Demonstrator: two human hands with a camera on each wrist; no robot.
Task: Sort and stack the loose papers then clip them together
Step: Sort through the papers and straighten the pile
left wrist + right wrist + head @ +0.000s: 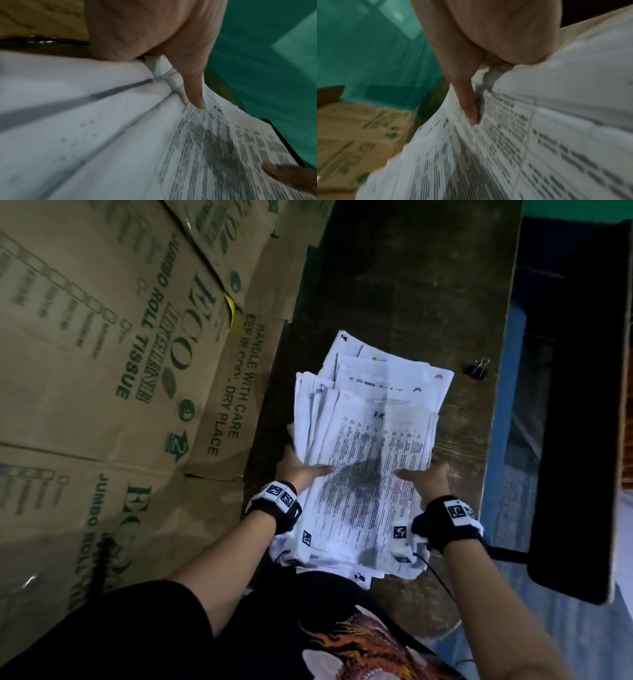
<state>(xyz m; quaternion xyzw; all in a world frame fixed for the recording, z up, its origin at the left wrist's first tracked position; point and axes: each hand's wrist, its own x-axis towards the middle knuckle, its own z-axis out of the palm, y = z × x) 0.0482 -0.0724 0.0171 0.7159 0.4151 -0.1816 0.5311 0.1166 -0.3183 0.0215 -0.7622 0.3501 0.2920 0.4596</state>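
White papers lengthwise away from person

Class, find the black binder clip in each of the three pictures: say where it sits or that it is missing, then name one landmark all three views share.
Head view: the binder clip lies on the dark wooden table, right of the paper stack's far end, apart from it.
Left wrist view: not in it.
Right wrist view: not in it.
Shared landmark: the printed top sheet with dense text, which both hands' thumbs press.
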